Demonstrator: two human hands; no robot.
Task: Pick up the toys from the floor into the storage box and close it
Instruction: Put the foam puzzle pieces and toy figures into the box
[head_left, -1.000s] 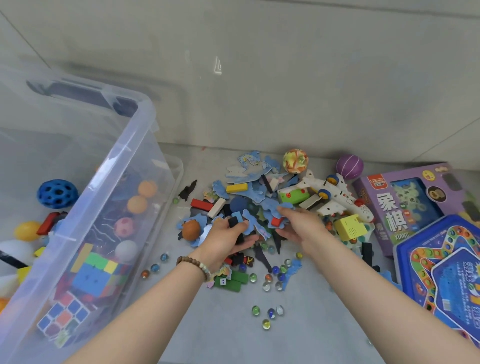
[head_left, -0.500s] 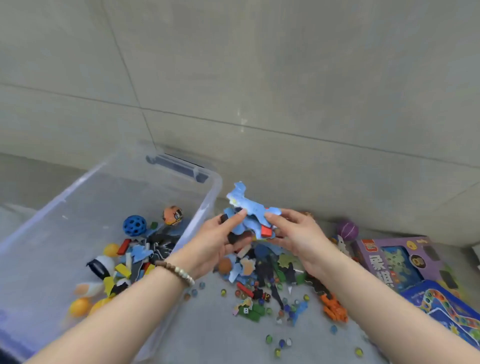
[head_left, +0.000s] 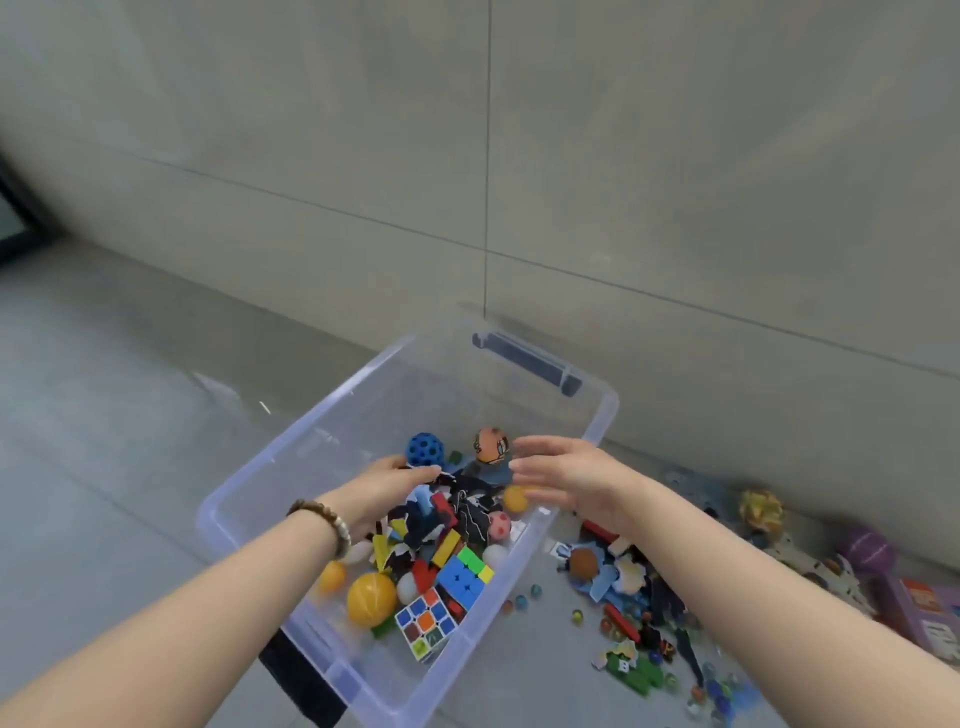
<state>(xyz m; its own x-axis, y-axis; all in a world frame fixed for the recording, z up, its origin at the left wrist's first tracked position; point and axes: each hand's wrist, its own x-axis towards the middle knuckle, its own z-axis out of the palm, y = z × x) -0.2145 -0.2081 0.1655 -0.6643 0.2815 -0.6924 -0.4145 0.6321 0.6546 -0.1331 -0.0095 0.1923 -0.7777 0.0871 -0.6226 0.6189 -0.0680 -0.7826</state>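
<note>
The clear plastic storage box (head_left: 291, 462) stands open on the floor, holding balls, two puzzle cubes (head_left: 447, 597) and a heap of blue and black foam pieces (head_left: 447, 514). My left hand (head_left: 387, 486) and my right hand (head_left: 566, 480) hover over the box's middle, palms facing each other, fingers spread and straight, nothing in them. A blue holed ball (head_left: 425, 450) and an orange patterned ball (head_left: 491, 445) lie just beyond my fingers. Right of the box, a pile of foam pieces, blocks and marbles (head_left: 628, 597) lies on the floor.
A grey tiled wall runs close behind the box. At the far right lie a purple ball (head_left: 865, 548), a yellow patterned ball (head_left: 761, 512) and a purple game box (head_left: 930, 613). A dark flat object (head_left: 301, 680) shows under the box's near corner. Bare grey floor lies to the left.
Both hands scooped a bundle of foam pieces from the floor pile, carried it left over the box and let go; the pieces now lie inside and both hands are spread.
</note>
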